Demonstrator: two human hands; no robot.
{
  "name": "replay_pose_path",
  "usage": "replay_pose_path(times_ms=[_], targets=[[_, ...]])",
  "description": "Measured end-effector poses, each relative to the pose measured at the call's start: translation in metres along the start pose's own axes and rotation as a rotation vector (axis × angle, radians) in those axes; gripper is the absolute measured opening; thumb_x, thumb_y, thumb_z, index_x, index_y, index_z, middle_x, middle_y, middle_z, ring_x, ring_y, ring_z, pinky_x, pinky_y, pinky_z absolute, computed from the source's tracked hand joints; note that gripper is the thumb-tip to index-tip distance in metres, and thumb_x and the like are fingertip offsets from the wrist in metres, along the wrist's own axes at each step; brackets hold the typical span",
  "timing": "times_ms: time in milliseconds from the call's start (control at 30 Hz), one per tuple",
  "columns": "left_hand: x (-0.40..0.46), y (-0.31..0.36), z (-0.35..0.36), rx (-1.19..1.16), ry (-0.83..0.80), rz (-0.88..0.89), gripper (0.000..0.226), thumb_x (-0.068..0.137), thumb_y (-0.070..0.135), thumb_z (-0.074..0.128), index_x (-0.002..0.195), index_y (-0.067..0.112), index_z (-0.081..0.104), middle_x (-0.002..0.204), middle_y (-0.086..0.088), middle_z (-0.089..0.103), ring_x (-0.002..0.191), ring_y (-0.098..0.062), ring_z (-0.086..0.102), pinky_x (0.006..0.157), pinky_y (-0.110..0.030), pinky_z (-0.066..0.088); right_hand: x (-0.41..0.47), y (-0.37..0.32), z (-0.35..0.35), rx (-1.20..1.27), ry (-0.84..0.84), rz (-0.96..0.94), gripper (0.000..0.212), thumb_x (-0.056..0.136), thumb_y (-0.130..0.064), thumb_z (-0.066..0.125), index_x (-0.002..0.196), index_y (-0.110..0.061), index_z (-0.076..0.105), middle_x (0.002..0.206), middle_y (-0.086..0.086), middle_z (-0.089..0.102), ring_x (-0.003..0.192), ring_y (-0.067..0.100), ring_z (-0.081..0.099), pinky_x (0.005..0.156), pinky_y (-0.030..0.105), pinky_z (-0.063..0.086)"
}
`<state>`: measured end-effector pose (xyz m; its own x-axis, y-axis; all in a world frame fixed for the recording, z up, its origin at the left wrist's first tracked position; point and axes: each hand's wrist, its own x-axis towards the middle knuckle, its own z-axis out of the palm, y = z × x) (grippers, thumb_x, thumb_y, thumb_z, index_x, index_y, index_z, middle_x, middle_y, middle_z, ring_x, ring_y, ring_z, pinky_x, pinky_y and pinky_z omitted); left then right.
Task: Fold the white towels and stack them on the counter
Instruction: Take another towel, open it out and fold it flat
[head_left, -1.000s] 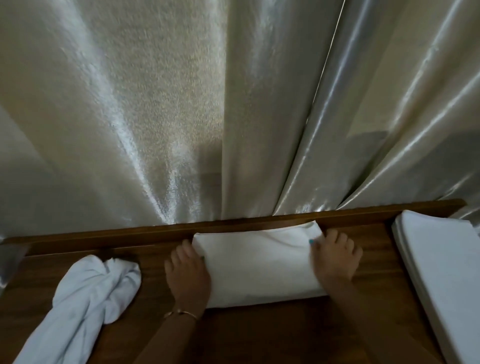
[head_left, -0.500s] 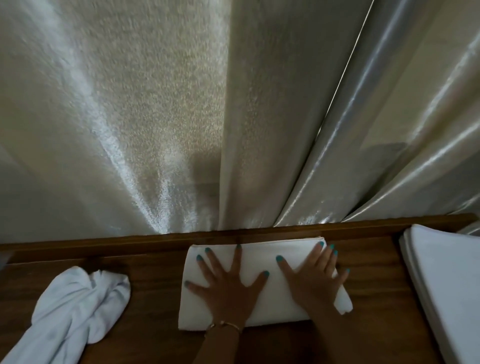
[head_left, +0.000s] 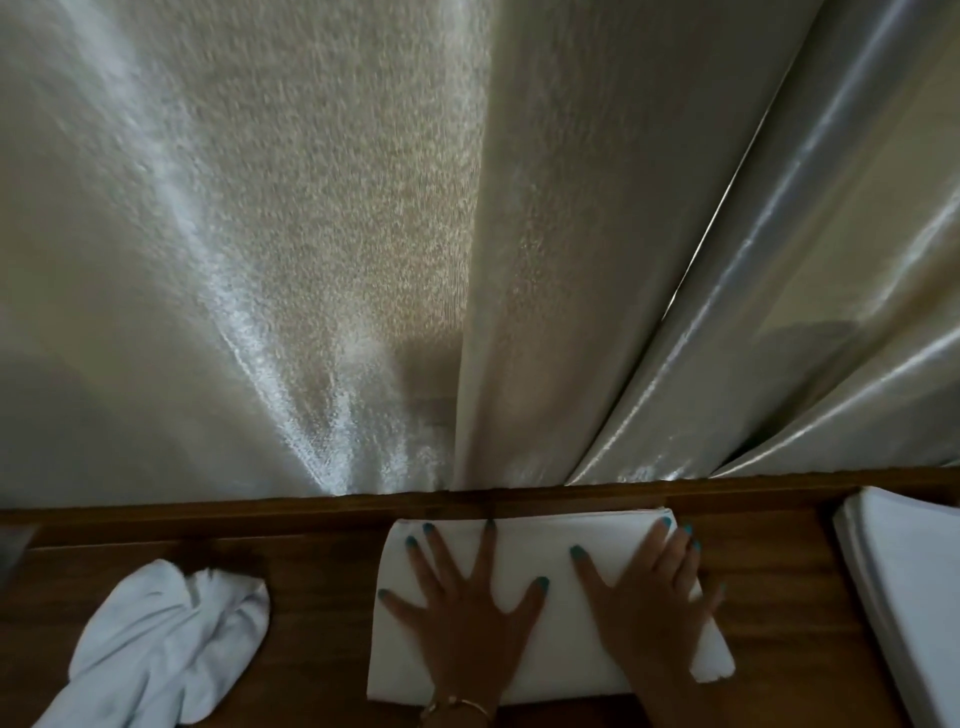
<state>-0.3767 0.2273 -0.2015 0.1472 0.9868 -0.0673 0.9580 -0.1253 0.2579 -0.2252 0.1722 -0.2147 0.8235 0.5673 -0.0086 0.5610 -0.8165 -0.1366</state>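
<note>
A folded white towel (head_left: 558, 587) lies flat on the wooden counter (head_left: 311, 623), against its raised back edge. My left hand (head_left: 467, 613) presses on the towel's left half with fingers spread and straight. On the right half my right hand (head_left: 649, 597) lies flat too, fingers spread toward the towel's far right corner. A crumpled white towel (head_left: 166, 639) lies at the left of the counter. At the right edge sits a stack of folded white towels (head_left: 909, 587), partly cut off by the frame.
A shiny pale curtain (head_left: 415, 260) hangs directly behind the counter's raised back edge (head_left: 260, 512) and fills the upper view. Bare wood shows between the crumpled towel and the folded one, and between the folded one and the stack.
Both hands went from gripping the towel's side edges to lying flat with spread fingers on top of it. The view has tilted up slightly.
</note>
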Motion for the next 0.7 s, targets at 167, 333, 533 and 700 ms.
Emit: replay_pose_path(times_ms=[167,333,533,700], targets=[[0.000,-0.004,0.007,0.006,0.046,0.010,0.087,0.066,0.093,0.025,0.142,0.050,0.030,0.154,-0.020,0.026,0.142,-0.043,0.020,0.098,-0.079,0.010,-0.001,0.001,-0.001,-0.031,-0.008,0.004,0.120,0.069,-0.093,0.016,0.153,-0.007,0.012,0.158,0.018,0.022,0.144,0.033,0.023,0.112,0.061,0.016],[-0.003,-0.006,0.010,0.005,0.092,0.030,0.087,0.069,0.092,0.022,0.145,0.050,0.021,0.157,-0.020,0.016,0.145,-0.042,0.009,0.100,-0.078,0.003,-0.002,0.002,-0.003,0.002,-0.009,-0.012,0.118,0.071,-0.091,0.016,0.153,-0.007,0.004,0.160,0.018,0.014,0.146,0.034,0.016,0.114,0.061,0.011],[-0.005,-0.008,0.011,0.009,0.089,0.042,0.087,0.069,0.092,0.015,0.146,0.051,0.009,0.160,-0.018,0.002,0.146,-0.040,-0.004,0.102,-0.077,-0.004,-0.002,0.003,0.002,0.021,0.000,-0.020,0.115,0.073,-0.090,0.016,0.153,-0.009,0.000,0.161,0.018,0.010,0.147,0.034,0.013,0.115,0.060,0.009],[-0.002,-0.009,0.014,0.045,0.081,0.046,0.081,0.074,0.087,0.011,0.146,0.050,0.009,0.159,-0.019,0.000,0.146,-0.040,-0.007,0.104,-0.073,-0.009,-0.003,0.006,0.001,0.056,0.003,-0.028,0.107,0.079,-0.085,0.019,0.154,-0.011,0.000,0.162,0.016,0.006,0.149,0.033,0.008,0.116,0.057,0.006]])
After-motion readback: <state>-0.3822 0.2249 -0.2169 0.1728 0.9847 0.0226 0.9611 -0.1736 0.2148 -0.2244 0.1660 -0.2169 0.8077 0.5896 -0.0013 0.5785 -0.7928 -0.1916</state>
